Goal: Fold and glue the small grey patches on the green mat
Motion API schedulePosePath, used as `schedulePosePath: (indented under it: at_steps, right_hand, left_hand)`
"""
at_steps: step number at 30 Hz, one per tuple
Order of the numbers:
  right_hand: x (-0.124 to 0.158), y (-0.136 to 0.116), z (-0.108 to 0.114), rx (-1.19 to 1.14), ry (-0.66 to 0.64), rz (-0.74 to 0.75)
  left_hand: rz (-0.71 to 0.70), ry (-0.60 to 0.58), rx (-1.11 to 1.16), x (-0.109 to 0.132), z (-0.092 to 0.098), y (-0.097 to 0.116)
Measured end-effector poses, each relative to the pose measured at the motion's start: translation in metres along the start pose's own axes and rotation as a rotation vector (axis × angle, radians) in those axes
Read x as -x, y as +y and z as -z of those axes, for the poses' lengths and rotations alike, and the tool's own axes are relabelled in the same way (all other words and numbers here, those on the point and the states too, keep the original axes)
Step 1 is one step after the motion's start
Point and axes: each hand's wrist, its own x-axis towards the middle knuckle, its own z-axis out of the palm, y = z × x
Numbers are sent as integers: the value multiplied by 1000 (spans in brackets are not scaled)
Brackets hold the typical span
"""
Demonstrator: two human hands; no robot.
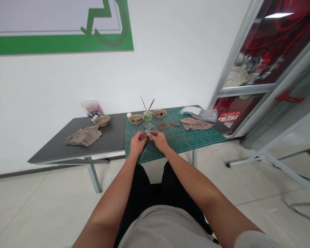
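Observation:
Over the near part of the green cutting mat [170, 143], my left hand [137, 144] and my right hand [159, 141] meet with fingers pinched together. Between the fingertips is a small pale, strip-like piece [148, 133], too small to name and partly covered by the fingers. Just beyond it lies a bluish-grey square [148, 126]. A brown square [162, 126] and a smaller brownish piece [174, 124] are to its right. Behind them stand a bowl of dark bits [136, 121], a yellowish glass [147, 116] with two thin brushes, and a second bowl [159, 115].
A crumpled brown cloth [196, 123] and a clear plastic bag [208, 114] lie at the mat's right. On the dark table [113, 137] to the left are another brown cloth [85, 135], a bowl [102, 120] and a printed bag [92, 109]. A wall stands directly behind.

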Motion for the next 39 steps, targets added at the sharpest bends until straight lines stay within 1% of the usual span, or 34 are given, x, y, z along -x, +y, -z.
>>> schedulePosePath:
  at_steps: [2,5,7,11,15,17,19,21,24,26,30,34,39]
  right_hand:
    - [-1,0,2,70,-1,52]
    - [-2,3,5,257,90,193]
    - [-3,6,5,333,131,243]
    - [2,6,2,413,118,318]
    - [13,-2,-3,623,145,370]
    - [18,-5,-6,733,125,385]
    - [21,-7,-8,819,65,391]
    - [24,-6,-9,881,5,391]
    - [25,-5,-10,939,-1,398]
    - [25,-4,-9,963,4,413]
    - [26,-3,-10,997,-51,454]
    - [28,-4,-11,1008,-17,425]
    - [28,-5,-10,971,-50,451]
  left_hand:
    - [-43,20,-49,0,-1,0]
    - [-95,63,-115,1,-1,-1]
    - [-94,66,-132,1,-1,-2]
    - [-56,71,-170,2,-2,-2]
    - [-53,79,-269,2,-3,-2]
    - [-51,84,-311,2,-2,-1]
    - [-26,94,-324,2,-1,1]
    - [14,105,-289,2,0,3]
    - [64,131,-172,3,2,6]
    - [72,145,-134,3,2,7]
    - [47,133,-186,4,1,5]
    - [41,163,-126,6,1,3]
    - [27,160,-135,7,1,2]
